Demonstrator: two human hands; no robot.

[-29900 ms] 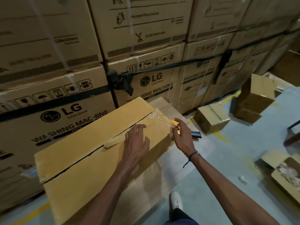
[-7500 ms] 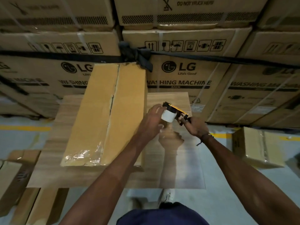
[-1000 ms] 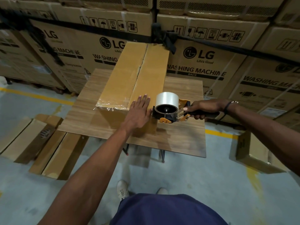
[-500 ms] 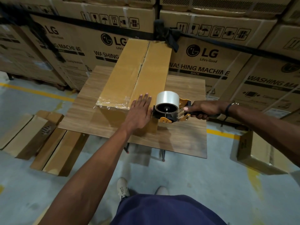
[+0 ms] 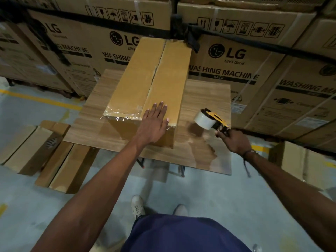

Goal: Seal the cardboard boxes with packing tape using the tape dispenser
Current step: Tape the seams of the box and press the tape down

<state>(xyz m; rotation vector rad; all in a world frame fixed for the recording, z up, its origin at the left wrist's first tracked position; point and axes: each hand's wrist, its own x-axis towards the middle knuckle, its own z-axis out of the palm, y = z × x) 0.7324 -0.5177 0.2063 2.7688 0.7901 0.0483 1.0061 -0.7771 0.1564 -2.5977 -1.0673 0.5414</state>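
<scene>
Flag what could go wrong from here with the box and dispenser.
The box overhangs the table at its far end, so the flat left hand pressing the near edge might tip or slide it. The tape dispenser, gripped in the right hand, points away from the seam; its tape may start crooked.

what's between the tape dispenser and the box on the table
Only bare wooden table top lies between the tape dispenser and the box, seen in the head view.

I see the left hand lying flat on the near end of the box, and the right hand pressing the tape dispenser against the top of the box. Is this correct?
Not quite. In the head view the right hand holds the tape dispenser beside the box, over the wooden table, apart from the box and not pressed on its top. The left hand does lie flat on the near end.
</scene>
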